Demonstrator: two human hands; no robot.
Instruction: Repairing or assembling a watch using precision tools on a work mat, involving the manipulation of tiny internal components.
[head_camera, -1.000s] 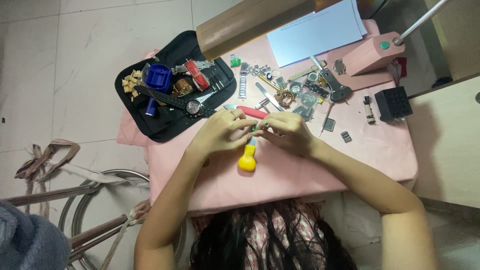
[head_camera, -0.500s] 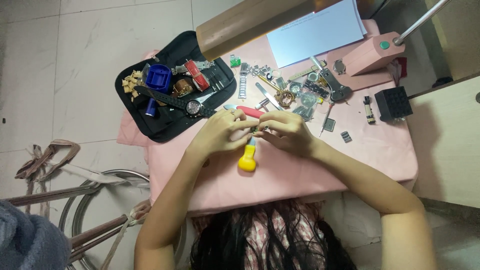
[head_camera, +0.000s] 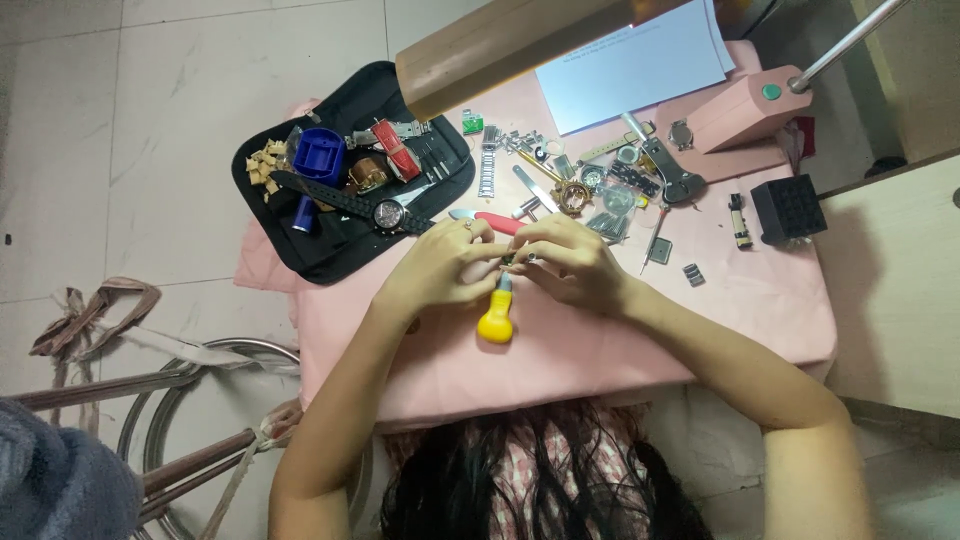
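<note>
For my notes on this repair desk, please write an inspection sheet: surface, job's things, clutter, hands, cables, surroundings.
Surface: small table under a pink cloth, mostly covered at the far side.
Job's things: yellow-handled tool held upright on the cloth; a small part between the fingertips, too small to identify.
Clutter: black tool pouch with a blue box and a black-strap watch; loose metal watch parts; black block; white paper.
Hands: left hand and right hand pressed together over the tool.
Cables: nothing seen.
Surroundings: tiled floor; pink lamp base; metal chair frame.
</note>
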